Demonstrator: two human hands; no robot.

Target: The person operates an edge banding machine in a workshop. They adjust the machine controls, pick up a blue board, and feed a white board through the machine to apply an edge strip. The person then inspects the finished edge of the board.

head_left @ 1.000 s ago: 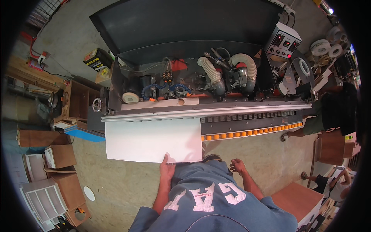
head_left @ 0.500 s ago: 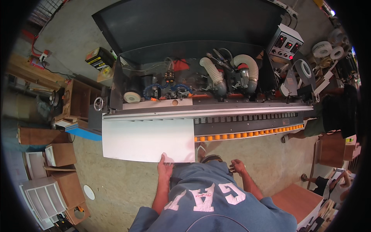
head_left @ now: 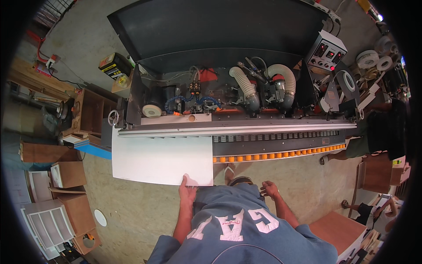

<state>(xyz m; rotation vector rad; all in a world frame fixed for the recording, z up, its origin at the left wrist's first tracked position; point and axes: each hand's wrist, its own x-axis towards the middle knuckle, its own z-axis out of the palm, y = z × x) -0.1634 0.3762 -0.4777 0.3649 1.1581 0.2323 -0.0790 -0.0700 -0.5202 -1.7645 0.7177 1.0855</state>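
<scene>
A large white panel (head_left: 162, 158) lies flat at the left part of an edge banding machine (head_left: 272, 140), its far side under the long metal pressure beam (head_left: 246, 129). My left hand (head_left: 188, 189) touches the panel's near edge, close to its right corner. One digit lies extended on the panel; the hand looks open and is not clamped round it. My right hand (head_left: 270, 189) hangs at my right side, fingers loosely curled but apart, with nothing in it. It is nearest to my shirt, away from the machine.
Orange rollers (head_left: 281, 155) line the machine's front edge. Its dark hood (head_left: 220, 26) stands raised above ribbed hoses (head_left: 288, 79). A control box (head_left: 326, 50) sits at the right. Another person (head_left: 382, 132) stands at the right end. Wooden boxes (head_left: 72, 176) are stacked left.
The white panel has slid left along the machine, past my left hand. Both my hands stay in nearly the same place.
</scene>
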